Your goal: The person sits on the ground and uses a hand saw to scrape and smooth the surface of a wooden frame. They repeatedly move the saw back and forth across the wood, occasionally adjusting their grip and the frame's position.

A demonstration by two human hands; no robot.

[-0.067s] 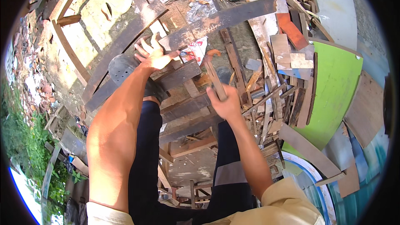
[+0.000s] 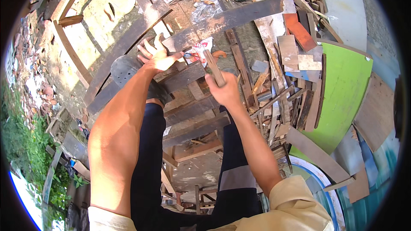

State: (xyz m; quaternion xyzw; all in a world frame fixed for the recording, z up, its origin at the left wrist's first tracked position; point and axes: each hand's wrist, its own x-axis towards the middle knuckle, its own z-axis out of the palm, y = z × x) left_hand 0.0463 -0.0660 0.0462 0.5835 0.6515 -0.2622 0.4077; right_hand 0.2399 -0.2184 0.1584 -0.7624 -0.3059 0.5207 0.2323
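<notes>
My right hand (image 2: 224, 90) grips a short wooden stick (image 2: 213, 66) that points up and away from me; whether it is the handle of a tool I cannot tell. My left hand (image 2: 156, 55) has its fingers spread, palm over the joint of the dark wooden frame, and holds nothing. Close to the left fingertips runs a dark plank (image 2: 222, 21). Under the left wrist, a short dark board (image 2: 184, 77) juts out to the right. A black clog (image 2: 125, 69) on my left foot presses on the long frame beam (image 2: 122, 53).
Several wood offcuts (image 2: 299, 53) lie piled at the right, beside a green panel (image 2: 342, 90). More dark slats (image 2: 197, 128) cross between my legs. Plastic bags (image 2: 205, 10), leaves and stones litter the far ground. Green plants (image 2: 25, 145) grow at the left.
My right hand has moved slightly up and to the left with the stick, nearer the short dark board. The left hand has stayed in place.
</notes>
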